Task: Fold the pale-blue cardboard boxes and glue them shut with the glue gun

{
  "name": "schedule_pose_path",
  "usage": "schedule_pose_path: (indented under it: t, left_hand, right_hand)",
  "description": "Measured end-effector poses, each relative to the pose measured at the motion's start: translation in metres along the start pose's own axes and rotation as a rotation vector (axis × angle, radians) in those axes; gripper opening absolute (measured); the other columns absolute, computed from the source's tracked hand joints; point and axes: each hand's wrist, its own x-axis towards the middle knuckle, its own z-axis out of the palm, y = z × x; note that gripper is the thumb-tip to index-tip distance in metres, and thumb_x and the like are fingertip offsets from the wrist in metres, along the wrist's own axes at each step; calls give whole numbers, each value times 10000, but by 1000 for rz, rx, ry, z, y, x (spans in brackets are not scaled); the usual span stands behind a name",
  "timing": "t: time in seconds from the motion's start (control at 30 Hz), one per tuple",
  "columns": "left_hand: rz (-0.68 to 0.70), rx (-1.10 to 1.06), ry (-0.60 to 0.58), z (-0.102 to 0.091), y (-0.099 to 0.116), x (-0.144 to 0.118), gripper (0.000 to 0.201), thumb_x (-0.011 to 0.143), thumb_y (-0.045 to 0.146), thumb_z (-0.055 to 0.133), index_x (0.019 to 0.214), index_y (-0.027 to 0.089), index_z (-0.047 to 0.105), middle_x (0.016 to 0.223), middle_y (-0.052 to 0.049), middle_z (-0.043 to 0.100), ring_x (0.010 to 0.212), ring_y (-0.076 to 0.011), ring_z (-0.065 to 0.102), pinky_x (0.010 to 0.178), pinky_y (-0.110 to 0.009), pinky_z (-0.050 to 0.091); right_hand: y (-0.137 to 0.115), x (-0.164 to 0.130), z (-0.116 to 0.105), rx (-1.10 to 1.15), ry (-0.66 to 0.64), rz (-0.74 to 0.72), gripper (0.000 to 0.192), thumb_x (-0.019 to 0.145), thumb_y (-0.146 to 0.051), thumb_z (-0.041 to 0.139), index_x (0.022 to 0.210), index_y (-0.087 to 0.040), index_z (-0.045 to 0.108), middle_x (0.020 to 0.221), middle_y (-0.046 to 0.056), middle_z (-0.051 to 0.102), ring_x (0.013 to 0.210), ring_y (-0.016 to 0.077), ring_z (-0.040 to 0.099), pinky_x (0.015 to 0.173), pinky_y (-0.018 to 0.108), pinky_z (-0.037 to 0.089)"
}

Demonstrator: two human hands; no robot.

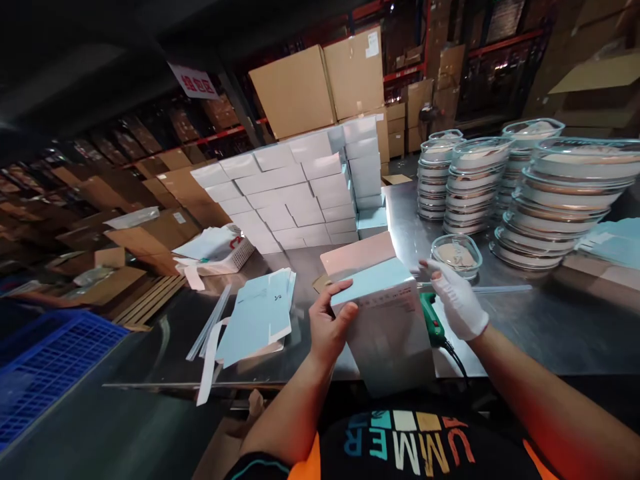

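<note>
A light blue and white carton (387, 327) stands on the steel table (550, 327) right in front of me, its flap open at the back. My bare left hand (327, 327) grips its upper left corner. My right hand (455, 297), in a white glove, rests against its upper right edge. A green tool (431, 320) with a black cable lies just behind the carton, under my right hand.
Flat unfolded blue cartons (257, 317) lie to the left. A wall of stacked white boxes (300, 193) stands at the back. Stacks of glass dishes (560, 200) fill the right, one single dish (456, 255) nearer. A blue crate (45, 360) sits low left.
</note>
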Motion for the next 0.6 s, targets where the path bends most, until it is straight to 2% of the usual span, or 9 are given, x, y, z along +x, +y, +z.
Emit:
schedule_pose_path:
  t: [0.07, 0.17, 0.27, 0.33, 0.4, 0.43, 0.5, 0.57, 0.6]
  left_hand:
    - [60, 20, -40, 5, 1, -3, 652, 739, 786, 867, 1052, 214, 859, 1065, -122, 797, 1111, -344, 737, 983, -450, 589]
    - [130, 52, -77, 6, 1, -7, 599, 767, 770, 858, 1024, 228, 871, 1047, -117, 801, 1133, -341, 731, 1036, -460, 564]
    - [187, 53, -111, 5, -2, -9, 561, 810, 740, 840, 1020, 220, 858, 1046, -129, 788, 1148, -349, 736, 1018, -466, 576]
    - [227, 49, -122, 5, -4, -9, 526, 828, 711, 841, 991, 211, 828, 1101, -146, 776, 1217, -368, 724, 1033, -483, 577]
    - [257, -5, -88, 8, -6, -8, 505, 831, 684, 858, 1007, 222, 758, 1158, -140, 772, 1275, -365, 714, 1078, -508, 568]
    - [270, -50, -63, 9, -6, -7, 516, 828, 675, 871, 1045, 233, 715, 1167, -126, 775, 1279, -354, 721, 1097, -521, 564]
    - [308, -114, -40, 10, -6, -5, 549, 820, 660, 892, 1109, 253, 664, 1141, -97, 785, 1249, -332, 748, 1109, -537, 567]
    - [369, -69, -103, 9, -4, -2, 486, 845, 633, 883, 1101, 257, 714, 1113, -96, 793, 1238, -334, 757, 1105, -552, 574]
    - [407, -26, -154, 7, -3, 0, 423, 873, 615, 865, 1071, 258, 757, 1119, -106, 800, 1250, -341, 752, 1105, -564, 575]
  right_hand:
    - [-28, -4, 16, 63, -136, -65, 576, 887, -622, 662, 1309, -232, 698, 1177, 95, 802, 1126, 288, 758, 1011, 445, 621]
    - [-53, -7, 30, 18, -295, -119, 454, 886, -452, 673, 1277, -228, 724, 1181, 84, 801, 1158, 299, 740, 1057, 453, 601]
    - [-50, -5, 25, -9, -349, -222, 484, 911, -505, 705, 1292, -207, 715, 1278, 110, 778, 1249, 335, 710, 1127, 499, 564]
    - [-38, -3, 15, -35, -397, -297, 660, 829, -592, 847, 1337, -200, 688, 1380, 142, 741, 1330, 375, 680, 1167, 533, 539]
    - [-24, -2, 3, -82, -435, -387, 761, 716, -576, 975, 1324, -220, 688, 1492, 163, 684, 1423, 397, 628, 1207, 552, 510]
    - [-19, -2, -1, -92, -447, -433, 711, 722, -542, 990, 1297, -240, 699, 1543, 160, 654, 1462, 389, 605, 1219, 555, 502]
    - [-13, -7, -8, -79, -482, -516, 477, 852, -455, 925, 1255, -292, 727, 1607, 124, 615, 1498, 341, 588, 1219, 546, 512]
    - [-14, -14, -10, -55, -526, -569, 294, 986, -373, 802, 1275, -361, 753, 1626, 78, 608, 1489, 297, 604, 1204, 537, 537]
    - [-16, -17, -10, -58, -537, -588, 285, 1020, -341, 757, 1300, -397, 761, 1621, 63, 613, 1477, 289, 616, 1202, 540, 543]
